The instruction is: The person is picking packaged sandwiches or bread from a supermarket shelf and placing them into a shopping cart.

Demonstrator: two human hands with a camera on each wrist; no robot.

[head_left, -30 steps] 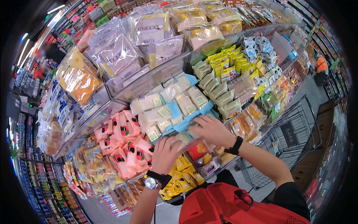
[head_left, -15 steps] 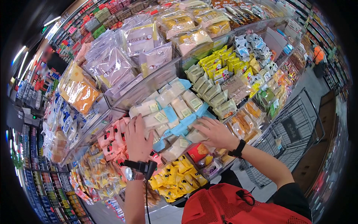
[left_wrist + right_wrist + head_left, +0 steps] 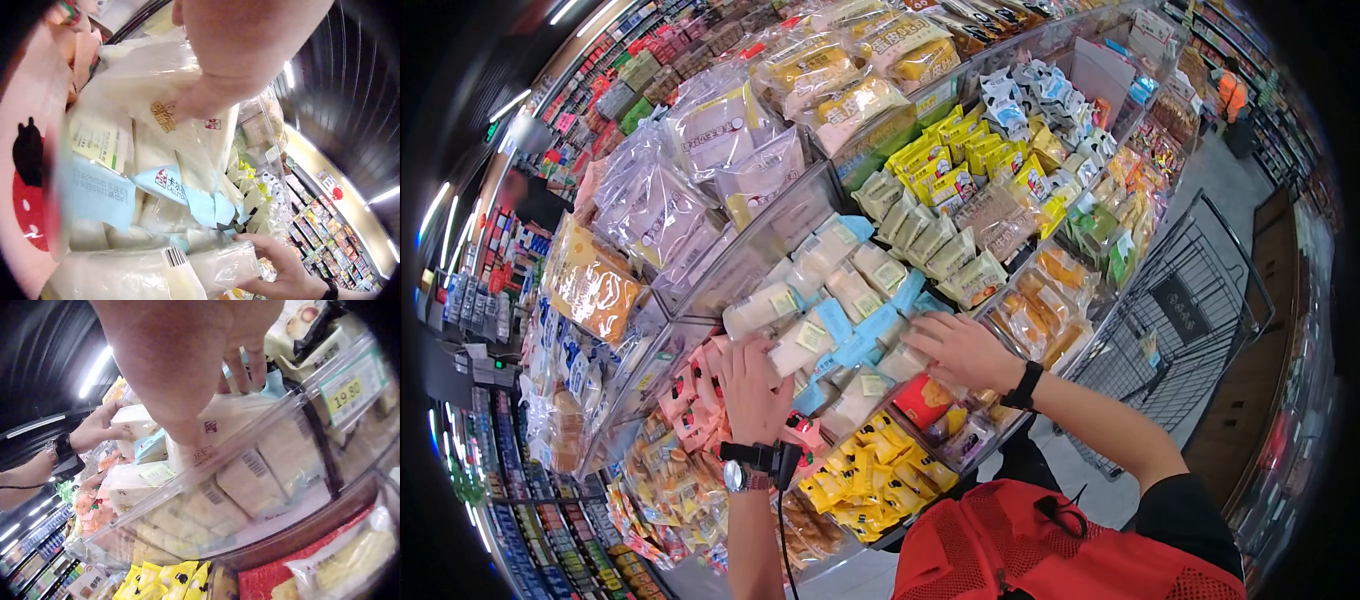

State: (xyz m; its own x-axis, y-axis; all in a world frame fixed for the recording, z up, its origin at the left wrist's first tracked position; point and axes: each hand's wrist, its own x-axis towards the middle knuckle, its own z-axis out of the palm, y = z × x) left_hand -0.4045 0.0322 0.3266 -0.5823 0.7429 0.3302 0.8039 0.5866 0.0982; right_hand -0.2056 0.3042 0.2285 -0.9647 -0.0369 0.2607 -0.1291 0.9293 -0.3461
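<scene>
Cream-white wrapped packs with pale blue bands [image 3: 858, 345] lie in rows in a clear-walled bin. At the bin's left side the left hand [image 3: 755, 392] grips a white pack [image 3: 802, 342]; the right wrist view shows that hand [image 3: 95, 432] with its thumb and fingers around the pack [image 3: 132, 425]. The right hand [image 3: 965, 350] is at the bin's near right part. In the left wrist view its fingers and thumb [image 3: 281, 269] hold the end of a white pack [image 3: 225, 265]. Its fingers reach behind a pack in the right wrist view.
Pink packs [image 3: 690, 400] lie left of the bin, yellow packs [image 3: 875, 475] in front, and green packs [image 3: 930, 240] to the right. Large bagged breads [image 3: 645, 200] stand behind a clear divider. A shopping cart [image 3: 1175, 320] stands at the right; a price tag [image 3: 350, 394] hangs on the bin edge.
The left hand has moved left from the near packs, over the pink ones, and now grips a white pack at the bin's left. The right hand stays near the right packs; the head view has shifted.
</scene>
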